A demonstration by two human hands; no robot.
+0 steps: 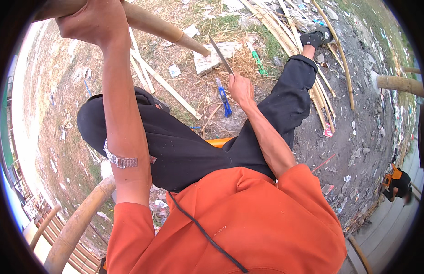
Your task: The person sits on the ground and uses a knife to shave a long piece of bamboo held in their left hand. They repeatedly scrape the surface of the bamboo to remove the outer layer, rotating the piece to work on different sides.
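Note:
My left hand is wrapped round a thick bamboo pole at the upper left. The pole slants down to the right, its cut end over a pale wooden block on the ground. My right hand grips a long-bladed knife, its handle hidden in the fingers. The blade points up and left, its tip close beside the pole's end. On the ground near my right hand lie a blue box cutter and a green box cutter.
Split bamboo strips lie in a heap by my outstretched right foot; others lie left of the block. Bamboo posts stand at the lower left and right edge. Another person is far right. Litter and straw cover the ground.

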